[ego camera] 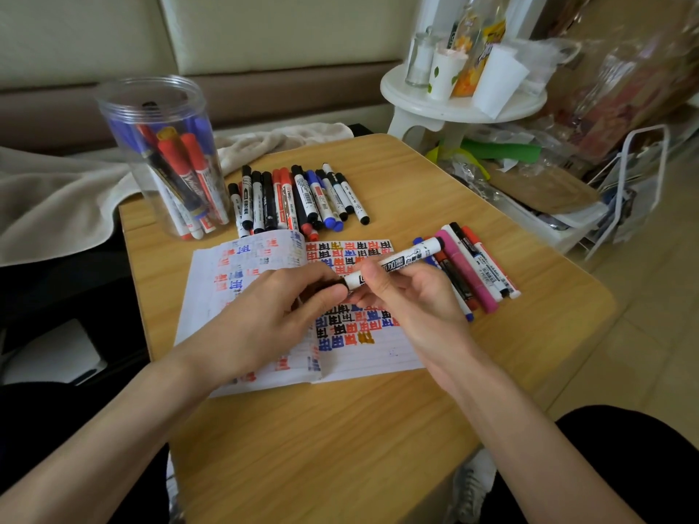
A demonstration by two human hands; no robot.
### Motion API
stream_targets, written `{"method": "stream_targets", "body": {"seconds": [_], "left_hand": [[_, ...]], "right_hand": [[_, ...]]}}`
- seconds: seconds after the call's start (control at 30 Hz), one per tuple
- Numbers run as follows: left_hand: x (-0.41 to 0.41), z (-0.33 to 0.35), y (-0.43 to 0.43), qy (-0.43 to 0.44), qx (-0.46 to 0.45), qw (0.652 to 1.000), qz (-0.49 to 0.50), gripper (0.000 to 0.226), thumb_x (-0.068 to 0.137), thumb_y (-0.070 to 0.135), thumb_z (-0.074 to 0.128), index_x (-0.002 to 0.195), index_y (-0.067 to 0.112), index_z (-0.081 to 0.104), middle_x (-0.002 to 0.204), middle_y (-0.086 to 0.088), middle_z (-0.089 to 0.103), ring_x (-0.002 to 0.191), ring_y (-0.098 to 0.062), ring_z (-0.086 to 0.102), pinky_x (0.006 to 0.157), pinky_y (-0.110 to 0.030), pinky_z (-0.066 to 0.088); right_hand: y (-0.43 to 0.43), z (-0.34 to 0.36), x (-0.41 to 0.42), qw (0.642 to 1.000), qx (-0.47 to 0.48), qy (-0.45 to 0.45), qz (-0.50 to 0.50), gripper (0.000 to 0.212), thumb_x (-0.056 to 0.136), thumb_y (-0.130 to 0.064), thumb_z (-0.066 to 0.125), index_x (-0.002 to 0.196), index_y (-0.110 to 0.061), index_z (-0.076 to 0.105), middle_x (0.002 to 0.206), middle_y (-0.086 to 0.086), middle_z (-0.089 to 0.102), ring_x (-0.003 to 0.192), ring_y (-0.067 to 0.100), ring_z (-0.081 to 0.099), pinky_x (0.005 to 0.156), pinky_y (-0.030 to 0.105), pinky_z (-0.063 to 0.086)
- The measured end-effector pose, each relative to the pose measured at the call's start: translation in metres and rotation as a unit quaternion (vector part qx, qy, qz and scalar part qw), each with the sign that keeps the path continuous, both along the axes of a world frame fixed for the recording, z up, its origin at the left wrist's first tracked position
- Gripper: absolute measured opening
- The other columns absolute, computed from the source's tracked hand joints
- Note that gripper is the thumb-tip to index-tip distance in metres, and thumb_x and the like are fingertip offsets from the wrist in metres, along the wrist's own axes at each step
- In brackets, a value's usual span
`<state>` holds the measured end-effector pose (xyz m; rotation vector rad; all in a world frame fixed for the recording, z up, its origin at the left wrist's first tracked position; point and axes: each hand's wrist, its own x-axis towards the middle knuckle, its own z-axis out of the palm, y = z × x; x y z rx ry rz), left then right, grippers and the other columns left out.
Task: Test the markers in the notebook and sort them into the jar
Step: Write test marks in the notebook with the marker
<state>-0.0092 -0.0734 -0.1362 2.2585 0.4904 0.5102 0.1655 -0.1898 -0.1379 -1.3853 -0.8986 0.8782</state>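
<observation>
Cap end of the white-barrelled marker (401, 260) is buried under the left hand (272, 315); only a dark sliver shows, so cap seated or off: cannot tell. Black print on the barrel, which points toward the desk's (340, 429) right edge. Left hand curls round the dark end. Right hand (408, 308) pinches the barrel just beside it. Marker held above the open scribbled notebook (363, 357), mid-desk. Clear plastic jar (159, 107) of markers stands at the far left corner.

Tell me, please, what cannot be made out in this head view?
- Head view: the held marker has its dark end buried in the left hand; capped or uncapped is unclear.
- The right hand covers the middle rows of the notebook.
- The stored markers overlap inside the jar; their count is unclear.
</observation>
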Motion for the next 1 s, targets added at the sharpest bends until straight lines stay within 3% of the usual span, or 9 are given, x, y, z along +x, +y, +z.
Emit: {"method": "stream_targets", "body": {"seconds": [0.1, 0.2, 0.27, 0.37, 0.5, 0.73, 0.8, 0.93, 1.0], "left_hand": [[-0.002, 0.000, -0.002, 0.002, -0.026, 0.999, -0.019, 0.019, 0.104, 0.044, 0.043, 0.097, 0.037, 0.060, 0.075, 0.013, 0.059, 0.064, -0.010, 0.053, 0.058, -0.021, 0.039], [-0.002, -0.003, -0.003, 0.015, -0.006, 1.000, 0.008, 0.033, 0.101, 0.050, 0.042, 0.098, 0.028, 0.066, 0.075, 0.010, 0.062, 0.066, -0.010, 0.056, 0.059, -0.030, 0.044], [0.000, -0.005, -0.004, 0.015, 0.037, 0.998, 0.045, 0.037, 0.097, 0.053, 0.044, 0.105, 0.026, 0.068, 0.084, 0.013, 0.068, 0.076, -0.007, 0.063, 0.066, -0.027, 0.049], [0.000, -0.005, -0.004, 0.023, 0.117, 0.990, 0.075, 0.029, 0.095, 0.048, 0.054, 0.111, 0.027, 0.068, 0.091, 0.021, 0.065, 0.079, 0.001, 0.062, 0.069, -0.015, 0.048], [0.001, -0.006, -0.007, 0.022, 0.131, 0.990, 0.043, 0.026, 0.102, 0.043, 0.050, 0.116, 0.025, 0.061, 0.101, 0.018, 0.062, 0.086, -0.004, 0.060, 0.074, -0.020, 0.047], [-0.001, -0.001, -0.008, -0.008, 0.106, 0.994, 0.022, 0.023, 0.107, 0.035, 0.042, 0.098, 0.021, 0.058, 0.072, 0.011, 0.057, 0.064, -0.012, 0.054, 0.058, -0.022, 0.036], [-0.003, -0.001, -0.007, -0.007, 0.074, 0.997, 0.009, 0.026, 0.107, 0.036, 0.042, 0.099, 0.021, 0.060, 0.070, 0.008, 0.058, 0.063, -0.015, 0.054, 0.056, -0.024, 0.038], [-0.005, -0.002, 0.000, 0.008, 0.015, 1.000, -0.020, 0.034, 0.108, 0.043, 0.039, 0.106, 0.020, 0.064, 0.084, -0.001, 0.067, 0.072, -0.025, 0.061, 0.067, -0.049, 0.047], [-0.005, -0.001, 0.000, 0.004, -0.014, 0.999, -0.031, 0.034, 0.106, 0.043, 0.041, 0.102, 0.019, 0.064, 0.082, -0.002, 0.065, 0.071, -0.027, 0.059, 0.068, -0.054, 0.046]], "right_hand": [[-0.002, 0.001, 0.007, 0.999, -0.002, 0.013, 0.040, 0.032, 0.093, -0.033, 0.070, 0.116, -0.011, 0.074, 0.102, 0.004, 0.078, 0.094, 0.016, 0.070, 0.089, 0.031, 0.056], [-0.002, -0.001, 0.005, 0.999, 0.001, 0.021, 0.034, 0.031, 0.092, -0.034, 0.072, 0.116, -0.016, 0.076, 0.099, 0.005, 0.074, 0.090, 0.016, 0.064, 0.085, 0.031, 0.052], [-0.002, -0.002, 0.000, 1.000, -0.007, 0.018, 0.013, 0.030, 0.091, -0.039, 0.073, 0.112, -0.019, 0.077, 0.090, 0.001, 0.072, 0.083, 0.016, 0.062, 0.080, 0.030, 0.053], [-0.002, -0.003, -0.008, 1.000, -0.017, 0.003, -0.018, 0.034, 0.094, -0.042, 0.071, 0.095, -0.007, 0.073, 0.074, -0.002, 0.067, 0.070, 0.010, 0.060, 0.068, 0.022, 0.050], [-0.001, -0.003, -0.011, 0.999, -0.001, -0.001, -0.048, 0.049, 0.097, -0.043, 0.068, 0.085, 0.004, 0.070, 0.076, 0.010, 0.071, 0.070, 0.016, 0.064, 0.069, 0.026, 0.053], [0.000, 0.000, -0.010, 0.999, 0.017, 0.006, -0.042, 0.049, 0.094, -0.046, 0.069, 0.084, 0.002, 0.073, 0.077, 0.013, 0.072, 0.071, 0.021, 0.065, 0.074, 0.035, 0.053], [-0.001, 0.001, -0.009, 0.999, 0.023, 0.005, -0.033, 0.048, 0.094, -0.044, 0.068, 0.083, 0.002, 0.073, 0.076, 0.012, 0.072, 0.070, 0.021, 0.064, 0.073, 0.034, 0.054], [-0.003, 0.000, -0.007, 1.000, 0.020, -0.006, -0.020, 0.043, 0.093, -0.043, 0.068, 0.083, -0.001, 0.074, 0.076, 0.010, 0.072, 0.070, 0.020, 0.064, 0.073, 0.036, 0.054], [-0.004, 0.001, -0.005, 1.000, 0.019, -0.013, -0.016, 0.043, 0.093, -0.043, 0.069, 0.085, -0.001, 0.074, 0.076, 0.009, 0.072, 0.071, 0.020, 0.065, 0.073, 0.035, 0.054]]}}
